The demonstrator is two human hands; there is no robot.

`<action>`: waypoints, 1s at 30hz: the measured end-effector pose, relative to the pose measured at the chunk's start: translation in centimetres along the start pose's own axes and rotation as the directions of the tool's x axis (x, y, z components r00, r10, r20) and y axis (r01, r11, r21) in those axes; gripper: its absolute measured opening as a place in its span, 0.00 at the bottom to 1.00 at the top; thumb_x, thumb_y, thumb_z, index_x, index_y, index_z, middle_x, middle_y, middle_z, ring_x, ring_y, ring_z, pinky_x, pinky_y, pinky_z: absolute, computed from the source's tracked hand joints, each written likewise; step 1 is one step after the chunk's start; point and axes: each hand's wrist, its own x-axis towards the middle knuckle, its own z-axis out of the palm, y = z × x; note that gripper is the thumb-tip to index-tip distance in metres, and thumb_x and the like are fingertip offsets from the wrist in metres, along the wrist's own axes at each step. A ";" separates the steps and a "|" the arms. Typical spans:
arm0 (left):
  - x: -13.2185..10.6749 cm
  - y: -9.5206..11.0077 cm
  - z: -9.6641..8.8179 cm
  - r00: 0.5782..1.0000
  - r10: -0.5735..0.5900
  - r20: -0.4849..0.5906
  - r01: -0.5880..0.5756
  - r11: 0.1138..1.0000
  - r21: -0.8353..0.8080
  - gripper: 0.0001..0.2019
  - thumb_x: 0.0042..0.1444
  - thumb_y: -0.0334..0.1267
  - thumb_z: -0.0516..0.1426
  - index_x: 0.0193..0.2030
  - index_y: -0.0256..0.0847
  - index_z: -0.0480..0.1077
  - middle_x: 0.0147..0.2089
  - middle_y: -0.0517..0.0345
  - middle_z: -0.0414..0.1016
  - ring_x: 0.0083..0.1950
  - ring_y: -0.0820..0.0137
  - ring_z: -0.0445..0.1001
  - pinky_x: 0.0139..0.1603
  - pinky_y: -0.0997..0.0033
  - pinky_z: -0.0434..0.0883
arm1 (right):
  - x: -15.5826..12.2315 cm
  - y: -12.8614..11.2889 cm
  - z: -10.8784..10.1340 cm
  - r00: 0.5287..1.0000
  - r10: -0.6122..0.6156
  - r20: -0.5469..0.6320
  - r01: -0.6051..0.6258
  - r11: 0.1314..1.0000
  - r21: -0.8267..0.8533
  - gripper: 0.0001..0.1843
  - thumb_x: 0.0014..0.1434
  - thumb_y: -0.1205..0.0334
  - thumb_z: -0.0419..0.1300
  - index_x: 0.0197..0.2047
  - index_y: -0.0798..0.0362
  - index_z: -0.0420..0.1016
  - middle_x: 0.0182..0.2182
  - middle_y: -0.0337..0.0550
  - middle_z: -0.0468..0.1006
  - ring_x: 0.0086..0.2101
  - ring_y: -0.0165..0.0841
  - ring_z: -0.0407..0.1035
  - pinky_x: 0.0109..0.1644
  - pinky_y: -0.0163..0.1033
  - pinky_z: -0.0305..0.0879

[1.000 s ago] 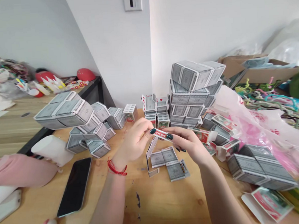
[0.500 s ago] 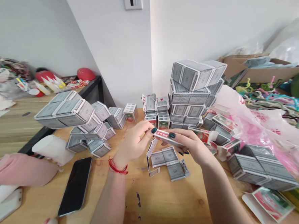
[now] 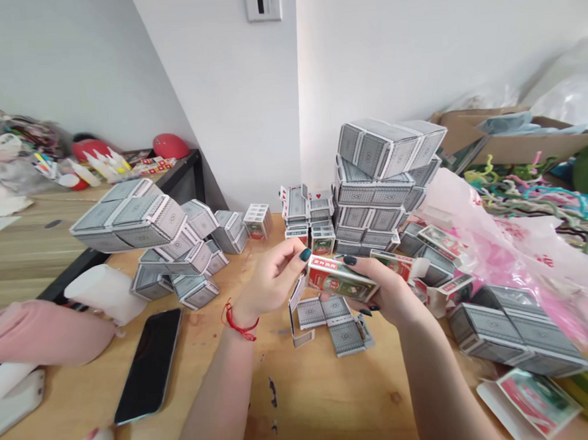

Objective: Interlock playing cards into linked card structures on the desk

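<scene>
Between my two hands is a red and green playing card box (image 3: 341, 280), its broad printed face tilted toward me. My left hand (image 3: 276, 274) pinches the box's left end, thumb on the top edge. Closed around the right end is my right hand (image 3: 385, 287), thumb on top and fingers underneath. Beneath the box, joined grey-backed playing cards (image 3: 345, 335) lie partly folded on the table, with some flaps standing up. Part of these cards is hidden behind the box and fingers.
A tall stack of card-built blocks (image 3: 372, 195) stands behind my right hand; another stack (image 3: 134, 220) leans at left. A black phone (image 3: 148, 365) lies left of my forearm. Opened card boxes, card blocks (image 3: 515, 336) and a pink plastic bag (image 3: 473, 222) crowd the right.
The card box has turned in my hands, so its broad red and green face now shows instead of mainly the narrow edge. My left hand has shifted slightly right.
</scene>
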 end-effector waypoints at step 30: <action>-1.6 -5.5 -7.3 0.876 0.066 -0.477 0.376 0.524 0.764 0.05 0.48 0.31 0.50 0.28 0.41 0.66 0.32 0.58 0.68 0.31 0.71 0.67 0.34 0.72 0.63 | 1.1 0.9 -1.4 0.952 -0.077 -0.296 0.055 0.995 -0.083 0.20 0.56 0.50 0.48 0.30 0.55 0.73 0.10 0.36 0.61 0.16 0.29 0.53 0.19 0.35 0.47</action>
